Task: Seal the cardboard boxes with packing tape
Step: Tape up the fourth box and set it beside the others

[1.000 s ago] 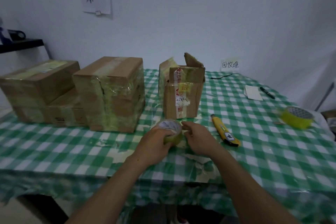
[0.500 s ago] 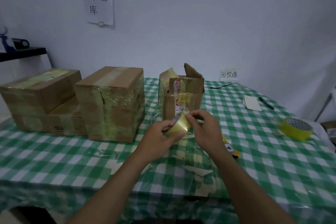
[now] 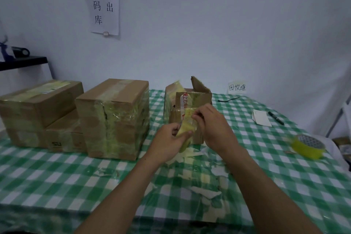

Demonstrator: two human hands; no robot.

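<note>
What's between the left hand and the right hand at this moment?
In the head view, the tape roll: the left hand grips it, and the right hand pinches at its upper edge.

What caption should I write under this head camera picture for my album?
Left hand holds a yellowish tape roll, right hand pinches its end, before an open cardboard box.

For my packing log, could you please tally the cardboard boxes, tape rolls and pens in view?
Cardboard boxes: 4 (left stack counted as two)
Tape rolls: 2
Pens: 1
Total: 7
</note>
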